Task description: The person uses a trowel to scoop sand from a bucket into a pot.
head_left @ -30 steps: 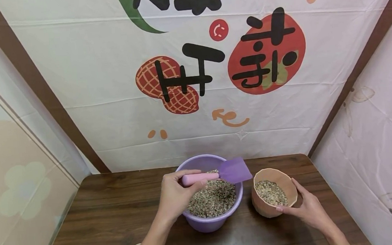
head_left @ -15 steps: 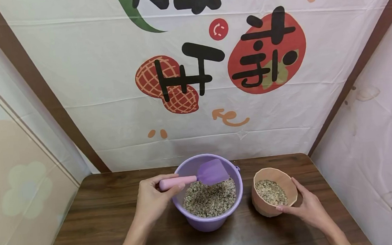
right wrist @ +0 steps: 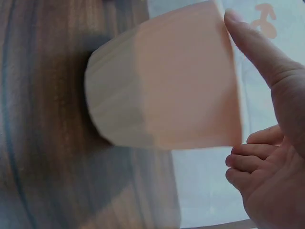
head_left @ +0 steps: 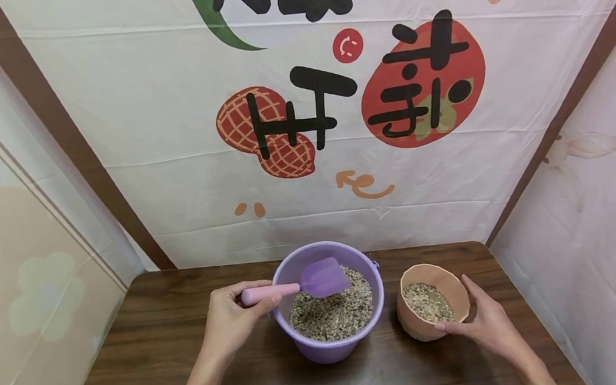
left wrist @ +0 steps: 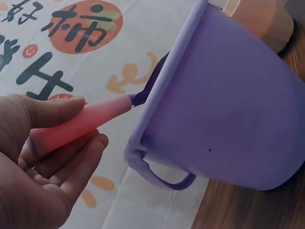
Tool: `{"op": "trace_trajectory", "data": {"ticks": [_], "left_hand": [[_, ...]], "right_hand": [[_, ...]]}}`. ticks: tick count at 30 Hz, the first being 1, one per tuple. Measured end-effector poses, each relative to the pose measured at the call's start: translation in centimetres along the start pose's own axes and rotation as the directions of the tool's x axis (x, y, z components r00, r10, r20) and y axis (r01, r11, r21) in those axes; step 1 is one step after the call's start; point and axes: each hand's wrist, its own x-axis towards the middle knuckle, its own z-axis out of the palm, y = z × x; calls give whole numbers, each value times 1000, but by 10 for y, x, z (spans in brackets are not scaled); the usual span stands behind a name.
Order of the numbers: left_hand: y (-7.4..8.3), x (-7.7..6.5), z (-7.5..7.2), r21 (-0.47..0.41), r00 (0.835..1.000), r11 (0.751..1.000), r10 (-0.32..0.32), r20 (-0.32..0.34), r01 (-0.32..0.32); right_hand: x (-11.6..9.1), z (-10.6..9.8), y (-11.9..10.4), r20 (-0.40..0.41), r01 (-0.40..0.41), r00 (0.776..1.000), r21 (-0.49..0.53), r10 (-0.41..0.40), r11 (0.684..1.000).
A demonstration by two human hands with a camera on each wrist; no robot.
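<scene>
My left hand (head_left: 233, 315) grips the pink handle of a small shovel (head_left: 323, 278), thumb on top and fingers beneath. Its purple blade hangs over a purple bucket (head_left: 324, 353) partly filled with speckled gravel (head_left: 332, 316). In the left wrist view, the bucket wall (left wrist: 228, 105) hides most of the blade. My right hand (head_left: 486, 320) holds the rim of a peach-coloured faceted pot (head_left: 420, 324), thumb at the near side and fingers on the far right. Similar gravel (head_left: 429, 303) covers the bottom of this pot, which stands on the table to the right of the bucket.
The brown wooden table (head_left: 166, 327) ends at a white printed cloth backdrop (head_left: 192, 184) behind the bucket. Printed side walls, such as the flowered left one (head_left: 47, 295), flank it. A small bucket handle lug (left wrist: 162, 176) sticks out at the rim.
My left hand has carried the shovel leftward, from the gap between bucket and pot back over the bucket, and slightly lower lately. The right hand stays on the pot.
</scene>
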Motion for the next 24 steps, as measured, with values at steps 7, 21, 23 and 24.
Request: {"op": "trace_trajectory", "data": {"ticks": [7,21,23,24], "left_hand": [[-4,-2,-2,2,1000,1000,-19,-12,19],[-7,-4,-1,-33,999,998,-48,-17,48],[-7,-4,-1,-35,998,998,-56,-16,55],[-6,-4,-1,-36,998,998,-59,-16,58]], "right_hand": [[2,1,-24,-24,97,995,20,-96,995],[5,40,-82,-13,320,947,163,-322,933],[6,44,-87,-20,345,938,138,-346,928],[7,46,-89,-26,356,934,133,-356,925]]}}
